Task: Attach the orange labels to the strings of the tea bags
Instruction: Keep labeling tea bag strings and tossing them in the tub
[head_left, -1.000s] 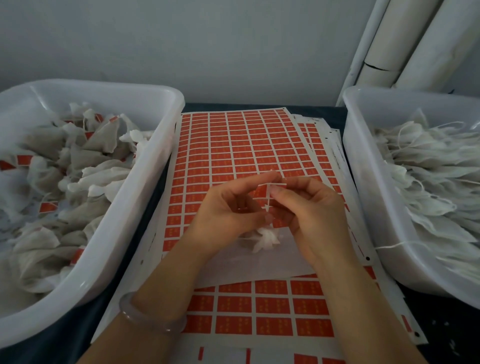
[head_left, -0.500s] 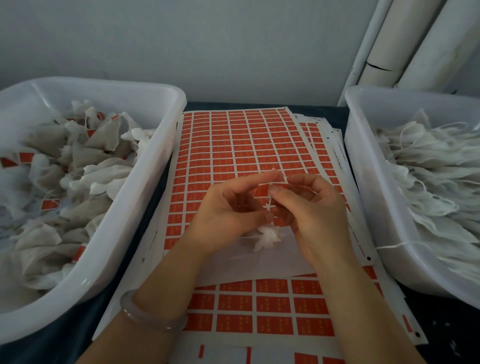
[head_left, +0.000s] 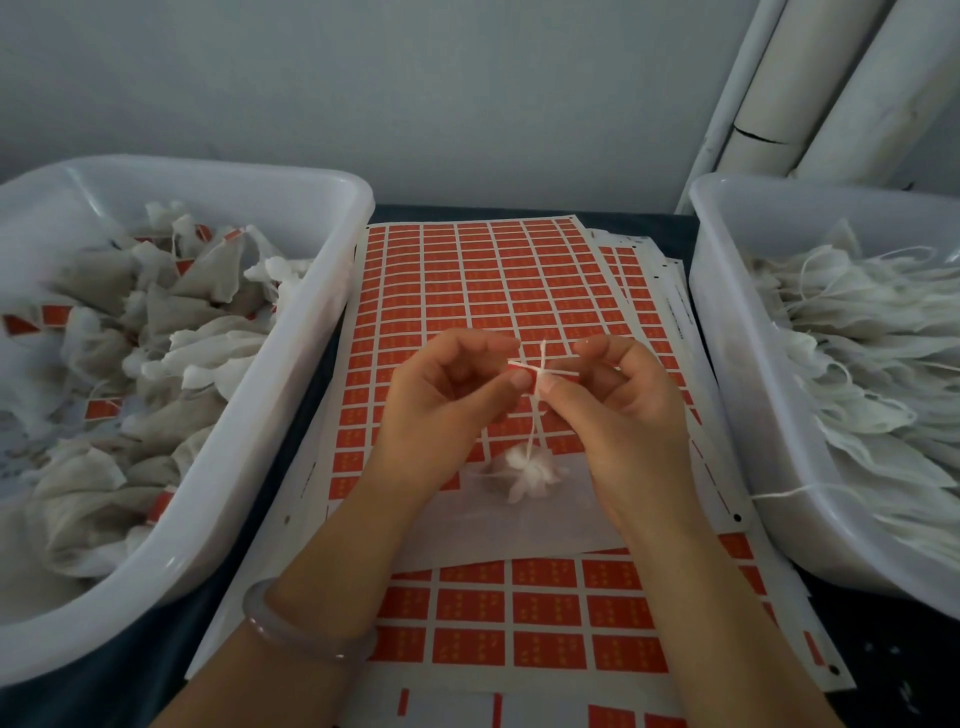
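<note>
Orange label pinched from both ends, with a string across it

Each end of the label is gripped between a thumb and fingertips, the left hand on one end and the right hand on the other, so both are clamped on it. It's held up over the sheet of labels that's spread on the dark bench. The string is laid across the middle of the label, its short end poking up above. The tea bag is seen at the string's lower end, down by the sheet; whether it's actually touching can't be told. Bags with orange tags are piled in the left tub, and plain white ones with loose strings are stacked in the right tub. A pale bracelet is worn on the left wrist.
</note>
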